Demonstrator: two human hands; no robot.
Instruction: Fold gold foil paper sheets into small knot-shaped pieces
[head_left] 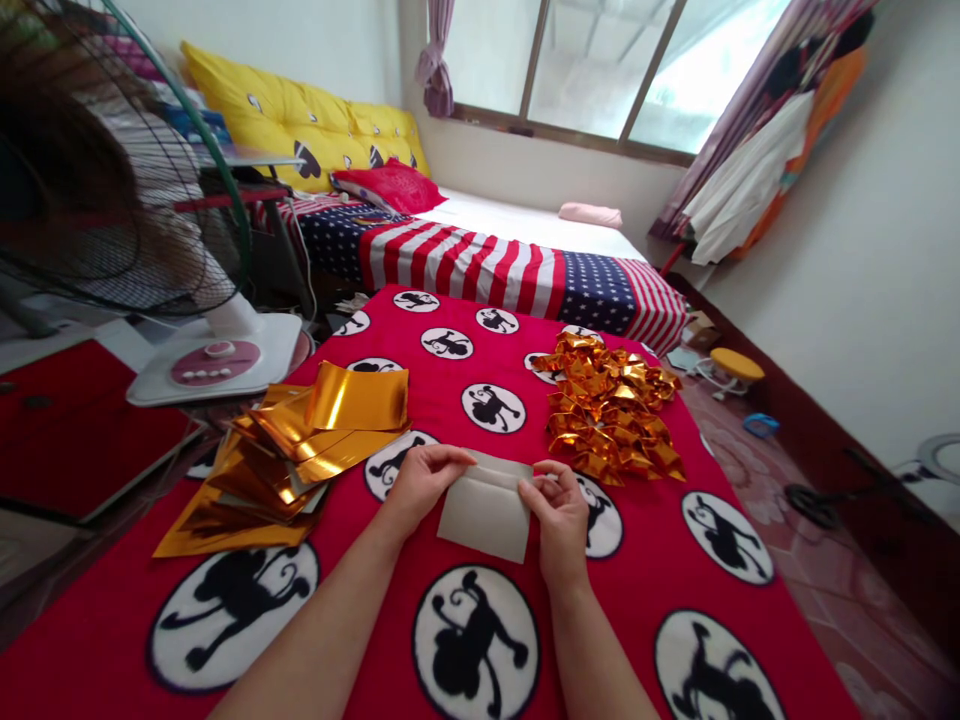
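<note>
Red monkey-print cloth, both hands, pinching pale sheet, along its far edge

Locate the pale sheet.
In the head view, the pale sheet is below centre, held in the left hand and right hand, gold sheets left, folded gold pieces right.

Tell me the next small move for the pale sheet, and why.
Probably press along the crease: the left hand and right hand hold the pale sheet near its far edge, and the crease running between them looks not fully flattened.
</note>
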